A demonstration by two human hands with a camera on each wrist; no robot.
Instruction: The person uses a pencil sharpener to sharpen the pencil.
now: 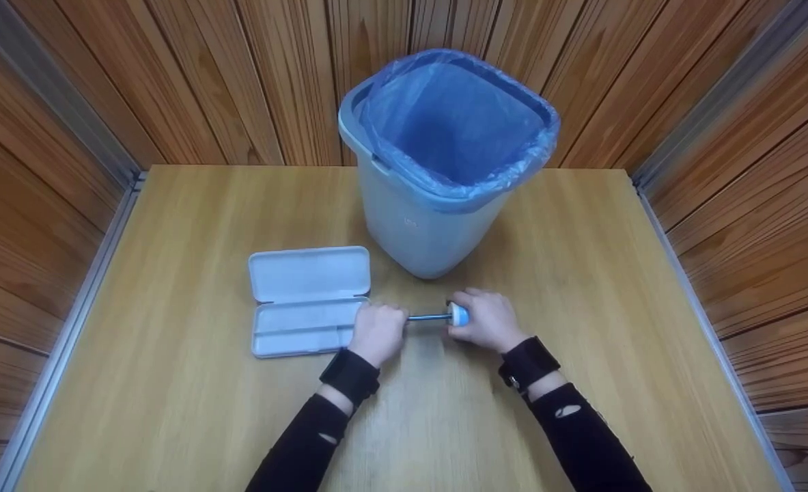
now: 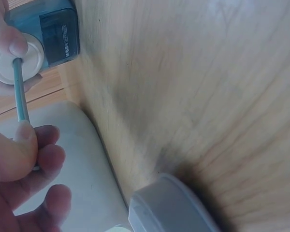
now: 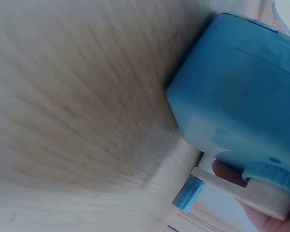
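Between thumb and fingers, my left hand (image 1: 380, 333) pinches a slim blue pencil (image 2: 20, 96). The pencil's far end goes into the hole of the round white front on a blue pencil sharpener (image 3: 237, 82). My right hand (image 1: 487, 320) grips this sharpener from its right side, with fingers around the body. In the right wrist view a white crank arm (image 3: 222, 184) with a blue knob (image 3: 188, 193) sticks out from the sharpener. Some right fingers (image 3: 224, 171) show behind the crank. The pencil's tip is hidden inside the sharpener.
A pale pencil case (image 1: 309, 275) lies unfolded on the wooden table (image 1: 192, 410), just left of my left hand. Behind both hands stands a tall light bin (image 1: 421, 236) lined with a blue bag (image 1: 547, 137). Wood-panelled walls (image 1: 287, 82) enclose the table.
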